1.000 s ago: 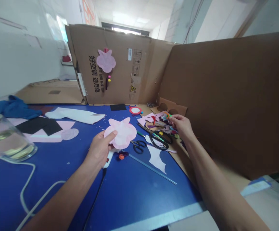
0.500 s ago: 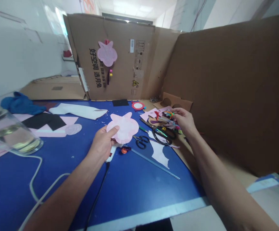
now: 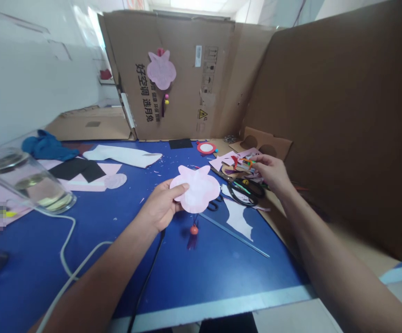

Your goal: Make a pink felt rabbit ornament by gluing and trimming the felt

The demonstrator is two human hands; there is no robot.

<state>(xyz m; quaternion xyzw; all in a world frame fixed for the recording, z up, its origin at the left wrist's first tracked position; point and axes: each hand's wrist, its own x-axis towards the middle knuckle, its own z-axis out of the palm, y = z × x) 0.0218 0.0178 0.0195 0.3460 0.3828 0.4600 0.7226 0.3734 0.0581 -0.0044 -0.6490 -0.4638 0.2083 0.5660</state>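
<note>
My left hand pinches a pink scalloped paper cutout with two pointed tips, thumb on its front, above the blue table. Under its lower edge a round red bead hangs on a dark cord, with a dark strip below. My right hand reaches into a pile of paper and ribbon scraps. Its thumb and index fingertips close at a small orange piece; whether they grip it, I cannot tell. Large black-handled scissors lie just below this hand. Smaller scissors are partly behind the cutout.
A clear ruler-like strip and a white paper offcut lie at front right. A glass jar, pale cable and black cord are at left. Cardboard walls enclose the back and right; a similar pink cutout hangs there.
My left hand has raised the pink cutout and moved it right, and the red bead now hangs lower beneath it. My right hand stays at the scrap pile. The view has shifted slightly.
</note>
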